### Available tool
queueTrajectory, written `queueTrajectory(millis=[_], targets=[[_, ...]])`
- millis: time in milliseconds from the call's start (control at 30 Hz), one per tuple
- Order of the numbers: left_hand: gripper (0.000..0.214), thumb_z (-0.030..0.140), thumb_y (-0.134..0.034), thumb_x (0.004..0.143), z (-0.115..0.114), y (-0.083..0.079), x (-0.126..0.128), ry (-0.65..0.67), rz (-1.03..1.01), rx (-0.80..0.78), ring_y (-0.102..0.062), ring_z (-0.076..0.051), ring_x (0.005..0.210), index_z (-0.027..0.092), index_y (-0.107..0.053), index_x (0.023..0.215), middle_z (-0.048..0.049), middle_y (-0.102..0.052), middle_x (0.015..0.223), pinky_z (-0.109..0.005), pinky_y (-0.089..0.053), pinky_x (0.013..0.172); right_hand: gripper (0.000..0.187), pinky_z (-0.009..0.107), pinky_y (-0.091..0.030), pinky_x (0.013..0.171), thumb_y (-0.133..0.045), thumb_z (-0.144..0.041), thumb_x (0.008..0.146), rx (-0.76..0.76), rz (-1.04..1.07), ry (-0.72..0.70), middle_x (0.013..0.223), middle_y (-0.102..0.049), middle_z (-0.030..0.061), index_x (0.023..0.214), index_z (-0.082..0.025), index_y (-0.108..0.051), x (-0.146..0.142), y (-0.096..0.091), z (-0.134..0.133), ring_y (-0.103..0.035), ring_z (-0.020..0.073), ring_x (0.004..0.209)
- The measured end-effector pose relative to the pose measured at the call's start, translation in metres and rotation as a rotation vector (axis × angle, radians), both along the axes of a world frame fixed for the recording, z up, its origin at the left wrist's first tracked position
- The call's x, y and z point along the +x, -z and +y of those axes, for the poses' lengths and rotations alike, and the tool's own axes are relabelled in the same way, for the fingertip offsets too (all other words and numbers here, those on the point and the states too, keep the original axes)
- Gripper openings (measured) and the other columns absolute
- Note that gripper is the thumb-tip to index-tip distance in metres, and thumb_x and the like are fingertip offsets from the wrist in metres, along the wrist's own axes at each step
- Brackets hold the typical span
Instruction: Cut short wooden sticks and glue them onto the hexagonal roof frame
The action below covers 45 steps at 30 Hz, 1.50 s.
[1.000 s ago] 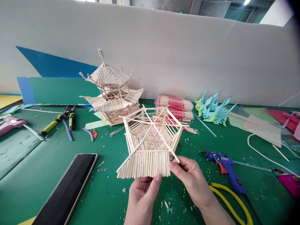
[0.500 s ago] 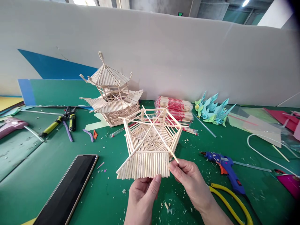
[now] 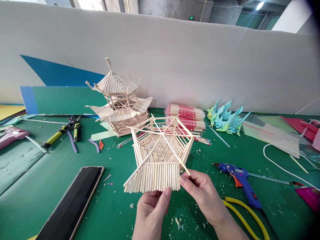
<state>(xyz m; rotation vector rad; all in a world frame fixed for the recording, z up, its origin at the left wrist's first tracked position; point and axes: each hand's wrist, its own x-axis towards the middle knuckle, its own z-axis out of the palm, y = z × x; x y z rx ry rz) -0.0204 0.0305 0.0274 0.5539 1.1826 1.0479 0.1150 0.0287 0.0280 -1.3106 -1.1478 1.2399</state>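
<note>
I hold a hexagonal frame of thin wooden sticks point(image 3: 160, 153) above the green table, tilted with its open side toward me. My left hand point(image 3: 151, 208) grips its near flat panel from below, thumb on the sticks' lower edge. My right hand point(image 3: 201, 193) pinches the panel's right corner, by the end of a long diagonal stick. Behind the frame stands a two-tier stick pagoda point(image 3: 117, 100) against the white wall.
A blue glue gun point(image 3: 240, 180) and yellow-handled pliers point(image 3: 246, 218) lie at right. A dark phone point(image 3: 71, 203) lies at left, with cutters point(image 3: 62, 130) and a pink glue gun point(image 3: 12, 135) beyond. Wrapped stick bundles point(image 3: 187, 118), paper cranes point(image 3: 225, 118) and coloured sheets sit behind.
The view has tipped slightly, so everything sits a little lower in frame. Both hands keep the same hold on the stick frame.
</note>
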Motion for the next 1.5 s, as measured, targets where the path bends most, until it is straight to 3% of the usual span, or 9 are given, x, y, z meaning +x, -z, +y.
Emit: queueTrajectory(millis=[467, 967, 1267, 1500], targets=[[0.026, 0.034, -0.079, 0.05, 0.0, 0.003, 0.0, 0.0, -0.025, -0.003, -0.043, -0.008, 0.047, 0.013, -0.063, 0.055, 0.0017, -0.058, 0.048, -0.018, -0.033, 0.045, 0.027, 0.022, -0.024, 0.047, -0.054, -0.033, 0.081, 0.031, -0.078, -0.079, 0.055, -0.031, -0.0069, 0.06, -0.018, -0.045, 0.007, -0.001, 0.003, -0.025, 0.0086, 0.053], [0.023, 0.031, -0.076, 0.057, -0.003, 0.002, -0.001, 0.014, -0.043, 0.04, -0.042, -0.008, 0.048, 0.013, -0.062, 0.058, 0.0024, -0.056, 0.051, -0.019, -0.034, 0.046, 0.034, 0.024, -0.021, 0.048, -0.049, -0.039, 0.082, 0.007, -0.032, -0.034, 0.055, -0.027, -0.0065, 0.057, -0.019, -0.043, 0.003, -0.004, -0.001, -0.022, 0.0096, 0.053], [0.025, 0.037, -0.073, 0.06, -0.011, -0.002, -0.007, 0.08, 0.007, 0.096, -0.038, -0.008, 0.05, 0.014, -0.064, 0.066, 0.0031, -0.051, 0.057, -0.018, -0.03, 0.045, 0.032, 0.024, -0.024, 0.049, -0.054, -0.04, 0.079, 0.013, -0.05, 0.036, 0.054, -0.032, -0.006, 0.058, -0.017, -0.052, 0.001, 0.002, -0.006, -0.026, 0.0097, 0.053], [0.021, 0.035, -0.07, 0.064, -0.024, -0.001, -0.029, 0.116, 0.202, 0.138, -0.034, -0.009, 0.05, 0.017, -0.061, 0.061, 0.0041, -0.047, 0.054, -0.019, -0.028, 0.045, 0.026, 0.022, -0.027, 0.047, -0.053, -0.042, 0.08, -0.081, -0.045, 0.178, 0.06, -0.039, -0.0043, 0.082, -0.017, -0.061, 0.012, 0.012, -0.026, -0.03, 0.0094, 0.053]])
